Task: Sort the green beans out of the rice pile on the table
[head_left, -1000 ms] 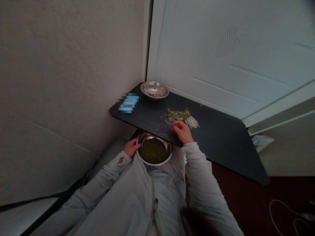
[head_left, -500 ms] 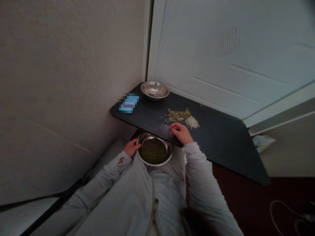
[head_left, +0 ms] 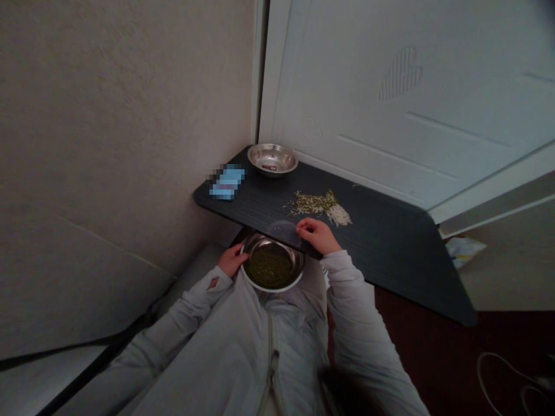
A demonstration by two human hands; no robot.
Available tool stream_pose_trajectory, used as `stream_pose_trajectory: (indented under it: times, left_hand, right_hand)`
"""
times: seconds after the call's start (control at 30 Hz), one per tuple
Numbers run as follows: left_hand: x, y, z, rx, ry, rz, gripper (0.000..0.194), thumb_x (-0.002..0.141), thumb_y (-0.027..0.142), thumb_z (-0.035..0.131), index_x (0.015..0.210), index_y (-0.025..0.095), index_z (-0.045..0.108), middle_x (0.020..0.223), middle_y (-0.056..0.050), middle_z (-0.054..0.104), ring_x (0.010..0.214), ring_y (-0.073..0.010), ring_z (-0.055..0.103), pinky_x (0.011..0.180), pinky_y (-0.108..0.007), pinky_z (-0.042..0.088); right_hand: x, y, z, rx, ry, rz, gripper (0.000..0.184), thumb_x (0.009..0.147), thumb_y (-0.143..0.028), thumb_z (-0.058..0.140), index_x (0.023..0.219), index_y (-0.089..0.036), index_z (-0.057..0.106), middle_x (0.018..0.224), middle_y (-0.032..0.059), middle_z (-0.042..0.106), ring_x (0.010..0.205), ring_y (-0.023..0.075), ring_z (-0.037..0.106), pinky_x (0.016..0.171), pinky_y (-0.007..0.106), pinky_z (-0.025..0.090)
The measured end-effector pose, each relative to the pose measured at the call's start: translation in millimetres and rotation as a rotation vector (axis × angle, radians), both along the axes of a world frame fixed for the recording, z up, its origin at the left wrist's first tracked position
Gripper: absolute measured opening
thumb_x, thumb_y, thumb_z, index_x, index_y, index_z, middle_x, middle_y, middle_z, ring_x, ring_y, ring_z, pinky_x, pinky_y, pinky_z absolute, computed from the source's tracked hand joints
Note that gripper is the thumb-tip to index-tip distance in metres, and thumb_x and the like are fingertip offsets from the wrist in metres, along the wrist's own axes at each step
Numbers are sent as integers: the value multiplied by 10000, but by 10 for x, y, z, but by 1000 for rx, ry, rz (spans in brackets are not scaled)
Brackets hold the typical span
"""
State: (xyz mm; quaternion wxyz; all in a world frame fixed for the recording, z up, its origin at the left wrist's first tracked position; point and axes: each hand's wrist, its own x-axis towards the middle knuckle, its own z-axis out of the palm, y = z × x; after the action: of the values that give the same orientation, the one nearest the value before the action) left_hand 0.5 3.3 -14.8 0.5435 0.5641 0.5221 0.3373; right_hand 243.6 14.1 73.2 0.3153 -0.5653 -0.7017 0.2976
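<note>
Right hand [head_left: 318, 236], grip pinched together, holds a translucent sheet [head_left: 284, 229] by the near edge of the tabletop [head_left: 390, 254]; left hand [head_left: 231, 260] clamps a lap-held steel bowl [head_left: 272, 289] of green grains [head_left: 269, 267]; beyond lies a mixed heap [head_left: 311, 203], seemingly unseparated, white grains [head_left: 340, 215] adjoining.

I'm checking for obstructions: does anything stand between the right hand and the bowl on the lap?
Yes: the near edge of the black table lies between the right hand and the bowl, hiding part of its far rim. A translucent piece at that hand also appears partly between.
</note>
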Motion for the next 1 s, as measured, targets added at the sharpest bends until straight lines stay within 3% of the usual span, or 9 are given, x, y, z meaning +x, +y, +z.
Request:
stream_pose_trajectory:
  times: [0.2, 0.5, 0.67, 1.0]
  left_hand:
    - [6, -14, 66, 14, 21, 13, 412, 545, 275, 500, 924, 128, 571, 870, -15, 618, 816, -189, 537, 747, -288, 400]
    - [-10, -4, 29, 15, 42, 8, 368, 546, 280, 505, 871, 131, 592, 799, -6, 630, 797, -191, 541, 748, -298, 399]
    - [-4, -9, 29, 25, 2, 13, 405, 542, 274, 509, 916, 135, 580, 825, -8, 629, 796, -189, 544, 749, -293, 400]
    - [-22, 6, -17, 27, 40, 7, 399, 557, 284, 504, 924, 143, 573, 853, -11, 622, 823, -192, 535, 758, -293, 397]
  right_hand:
    - [-7, -7, 11, -14, -14, -2, 215, 633, -380, 493, 681, -177, 544, 542, -25, 525, 489, 76, 437, 495, 202, 333]
    - [-6, -14, 31, -29, 14, -9, 221, 625, -393, 502, 635, -174, 533, 555, -21, 518, 505, 82, 432, 507, 212, 326]
    - [-3, -15, 31, -71, 141, -22, 184, 628, -356, 501, 618, -173, 494, 529, -31, 494, 504, 83, 432, 515, 215, 328]
    - [-1, -23, 37, -19, 159, -99, 111, 619, -260, 469, 560, -178, 423, 477, -56, 417, 462, 69, 366, 473, 202, 281]
